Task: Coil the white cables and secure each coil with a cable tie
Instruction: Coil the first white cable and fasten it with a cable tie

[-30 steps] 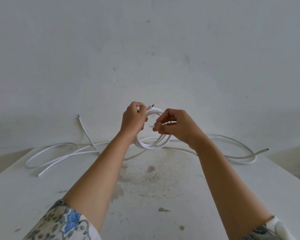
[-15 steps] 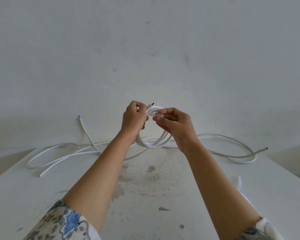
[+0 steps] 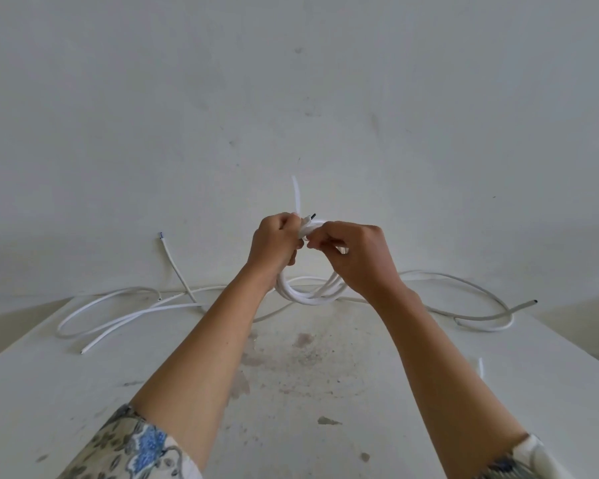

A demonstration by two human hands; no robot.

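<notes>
Coil (image 3: 312,294) held off the table (image 3: 83,392), between both hands, near centre. Left hand (image 3: 274,248) curled tight round the coil's top at 10 o'clock, gripping the bunched turns; cable end (image 3: 311,216) with dark tip poking out above the knuckles. Right hand (image 3: 357,259) curled at 2 o'clock, fingertips pinched at the same bunch, seemingly on the tie's lower end, itself hidden.

Change over the last second: tie (image 3: 295,195) now standing up at 12 o'clock from the left fist, a thin white tail absent a moment ago, when pinched level in the right fingers. Reading: tie probably passed round the bunch; cinching likely still to do.

Loose cables (image 3: 524,305) uncoiled on the table, at 9 and 3 o'clock of the coil. Thin white strip (image 3: 480,367) at 4 o'clock, possibly a spare tie. No brand, label or writing legible.
</notes>
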